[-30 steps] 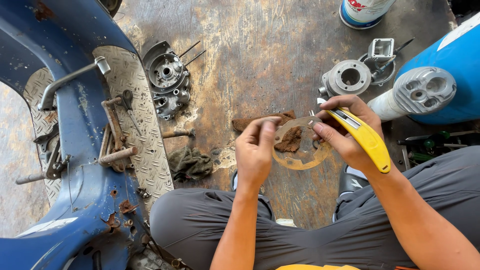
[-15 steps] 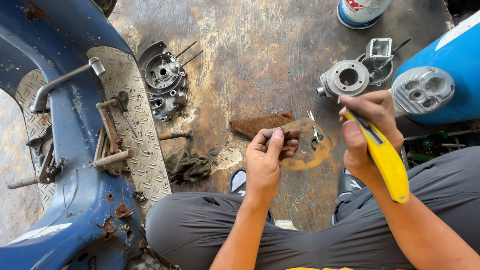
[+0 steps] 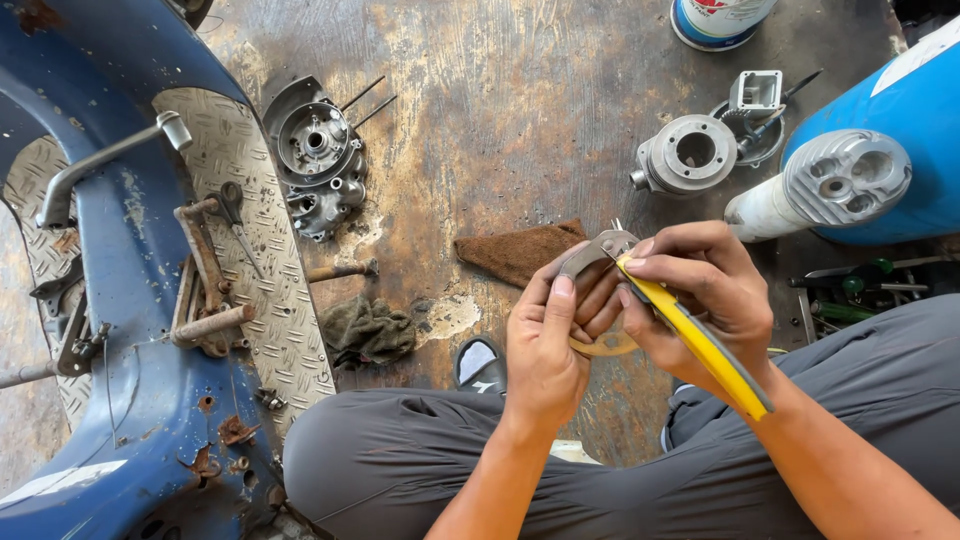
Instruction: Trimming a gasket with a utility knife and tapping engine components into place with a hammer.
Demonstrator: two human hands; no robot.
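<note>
A stained, rust-streaked concrete floor (image 3: 520,120) carries scattered engine parts beside a blue scooter body (image 3: 130,400) with checker-plate footboards. At the top edge stands a round can (image 3: 720,18) with a white, red and blue label; a blue cylinder (image 3: 900,150) lies at right. A brown cloth (image 3: 515,250) and a dark rag (image 3: 368,330) lie nearby. Above grey-trousered knees, the left hand (image 3: 545,350) pinches a thin tan gasket (image 3: 600,345); the right hand (image 3: 700,295) grips a yellow knife (image 3: 700,345) against it.
</note>
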